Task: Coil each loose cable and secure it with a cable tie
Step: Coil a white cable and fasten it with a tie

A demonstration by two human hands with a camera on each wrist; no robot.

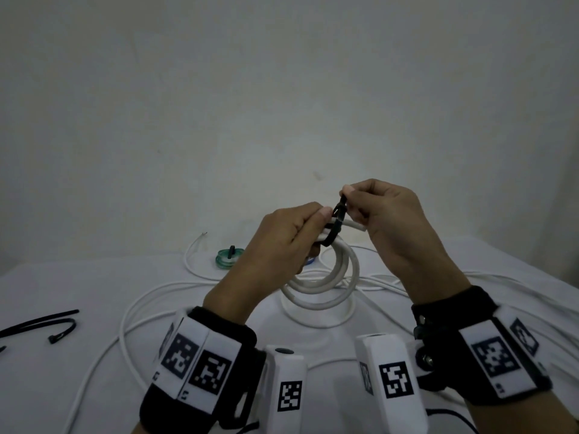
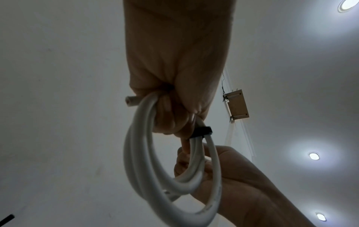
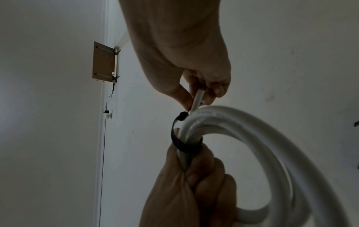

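In the head view a coil of thick white cable (image 1: 326,283) hangs above the table, and my left hand (image 1: 316,223) grips its top in a fist. A black cable tie (image 1: 333,233) loops around the bundled strands just beside that fist. My right hand (image 1: 347,194) pinches the tie's upright tail between thumb and forefinger. The left wrist view shows my left hand (image 2: 174,119) round the coil (image 2: 139,161), with the tie (image 2: 201,132) below the knuckles. The right wrist view shows my right hand (image 3: 196,98) above the tie loop (image 3: 182,135), with a short white cable end between its fingers.
A white cloth covers the table (image 1: 62,386). On it, a loose white cable (image 1: 134,311) snakes to the left and more runs on the right (image 1: 501,280). A tied green coil (image 1: 229,256) lies at the back. Spare black cable ties (image 1: 47,324) lie at the left edge.
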